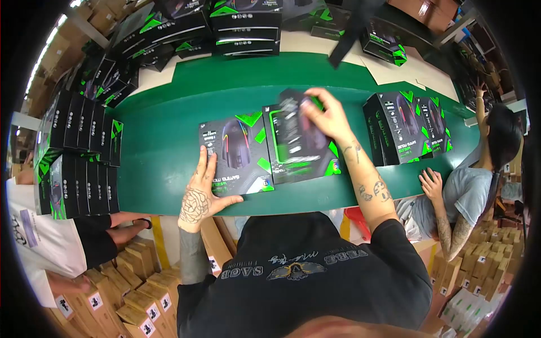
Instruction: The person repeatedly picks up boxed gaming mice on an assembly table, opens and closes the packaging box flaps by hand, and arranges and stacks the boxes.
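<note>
A black gaming mouse box (pixel 236 152) with a mouse picture and green accents lies face up on the green table. My left hand (pixel 202 188) rests at its left edge, fingers spread and thumb along the near edge. Touching its right side is a second mouse box (pixel 332 169) of similar print. Over this one my right hand (pixel 327 115) grips a dark printed box (pixel 292 127), smeared by motion. I cannot tell whether the held box touches the one beneath it.
Stacked mouse boxes (pixel 79 152) stand at the left end of the green table (pixel 158 169), with more stacks (pixel 246 28) along the back. Two upright boxes (pixel 400 127) are at right, near a seated co-worker (pixel 468 186). Another person (pixel 51 236) is at left. Brown cartons (pixel 141 298) fill the floor.
</note>
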A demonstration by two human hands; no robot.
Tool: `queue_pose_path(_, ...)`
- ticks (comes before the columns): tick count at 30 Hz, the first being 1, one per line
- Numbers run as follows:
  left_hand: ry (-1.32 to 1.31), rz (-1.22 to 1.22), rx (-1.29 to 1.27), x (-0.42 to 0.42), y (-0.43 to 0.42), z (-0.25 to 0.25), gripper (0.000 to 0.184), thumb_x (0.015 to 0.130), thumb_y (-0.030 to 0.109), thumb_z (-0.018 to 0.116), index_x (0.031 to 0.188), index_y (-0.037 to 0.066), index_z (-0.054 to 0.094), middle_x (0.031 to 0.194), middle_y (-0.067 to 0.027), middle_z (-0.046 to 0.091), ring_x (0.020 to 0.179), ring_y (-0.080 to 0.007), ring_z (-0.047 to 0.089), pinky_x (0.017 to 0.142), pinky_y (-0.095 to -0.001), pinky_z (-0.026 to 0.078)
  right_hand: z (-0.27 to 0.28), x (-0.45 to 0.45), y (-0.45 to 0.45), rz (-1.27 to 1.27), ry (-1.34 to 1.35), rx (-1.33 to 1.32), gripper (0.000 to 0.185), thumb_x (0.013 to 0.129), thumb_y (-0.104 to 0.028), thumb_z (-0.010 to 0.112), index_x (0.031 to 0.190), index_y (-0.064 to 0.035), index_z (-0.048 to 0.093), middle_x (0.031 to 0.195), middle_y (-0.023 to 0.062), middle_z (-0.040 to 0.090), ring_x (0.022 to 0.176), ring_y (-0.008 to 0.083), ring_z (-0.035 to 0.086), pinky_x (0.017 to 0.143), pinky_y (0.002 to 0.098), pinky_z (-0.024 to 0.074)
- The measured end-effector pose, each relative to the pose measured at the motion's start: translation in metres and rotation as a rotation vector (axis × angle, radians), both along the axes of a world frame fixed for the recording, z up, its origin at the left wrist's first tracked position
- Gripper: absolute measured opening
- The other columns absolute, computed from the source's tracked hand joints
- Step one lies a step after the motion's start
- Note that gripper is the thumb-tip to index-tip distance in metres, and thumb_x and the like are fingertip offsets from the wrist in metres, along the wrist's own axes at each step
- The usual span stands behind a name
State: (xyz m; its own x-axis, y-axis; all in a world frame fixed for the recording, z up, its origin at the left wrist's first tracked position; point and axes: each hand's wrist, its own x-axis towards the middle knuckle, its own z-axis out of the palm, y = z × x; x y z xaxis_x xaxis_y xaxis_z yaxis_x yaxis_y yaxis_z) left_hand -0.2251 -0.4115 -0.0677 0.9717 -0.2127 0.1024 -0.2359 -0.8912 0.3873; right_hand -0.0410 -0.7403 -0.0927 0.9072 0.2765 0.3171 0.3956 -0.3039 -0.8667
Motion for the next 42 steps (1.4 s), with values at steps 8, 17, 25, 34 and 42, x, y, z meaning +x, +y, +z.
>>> queue_pose_path(8,-0.371,-0.016,0.092,-0.003,-0.002,0.009,0.098,0.050,0.050,0.088,0.127,0.001,0.052,0.114,-0.0161,0.066,0.099,-0.0308,0.067,0.081,-0.0388,0.055,-0.014,0.035,-0.032,0.396,0.437,1.115,0.021,0.092,-0.018,0.059,0.106,-0.0032,0.057,0.084,0.0048,0.058,0.080,0.0175,0.056,0.082,0.0323,0.0458)
queue_pose_path(17,-0.501,0.065,-0.605,-0.002,-0.076,0.030,0.102,0.064,0.035,0.088,0.143,0.001,0.033,0.131,-0.0266,0.049,0.109,-0.0361,0.059,0.076,-0.0338,0.056,0.007,0.033,-0.035,0.309,0.582,1.091,0.033,0.093,-0.026,0.057,0.112,0.0001,0.056,0.094,0.0078,0.060,0.087,0.0190,0.058,0.088,0.0323,0.0475)
queue_pose_path(25,-0.480,-0.187,-0.226,0.016,-0.110,0.029,0.072,0.075,0.020,0.073,0.137,-0.005,0.045,0.068,-0.0045,0.053,0.053,-0.0175,0.056,0.049,-0.0305,0.046,0.003,0.033,-0.035,0.335,0.567,1.034,0.044,0.098,-0.036,0.051,0.132,-0.0096,0.046,0.100,0.0057,0.054,0.091,0.0193,0.052,0.095,0.0382,0.0400)
queue_pose_path(34,-0.008,0.137,-0.879,-0.002,-0.044,0.052,0.050,0.091,0.019,0.063,0.125,-0.013,0.046,0.070,-0.0129,0.068,0.057,-0.0214,0.067,0.055,-0.0324,0.052,-0.051,0.065,-0.068,0.174,0.573,0.951,0.040,0.098,-0.027,0.051,0.133,-0.0073,0.047,0.111,0.0074,0.055,0.098,0.0210,0.054,0.103,0.0451,0.0371)
queue_pose_path(42,-0.406,-0.157,-0.545,-0.005,-0.057,0.035,0.073,0.083,0.025,0.072,0.143,0.003,0.037,0.125,-0.0191,0.058,0.100,-0.0315,0.065,0.084,-0.0362,0.054,-0.036,-0.026,-0.018,-0.216,0.195,0.217,0.052,0.098,-0.024,0.056,0.141,-0.0020,0.039,0.142,0.0134,0.043,0.129,0.0215,0.041,0.109,0.0345,0.0297)
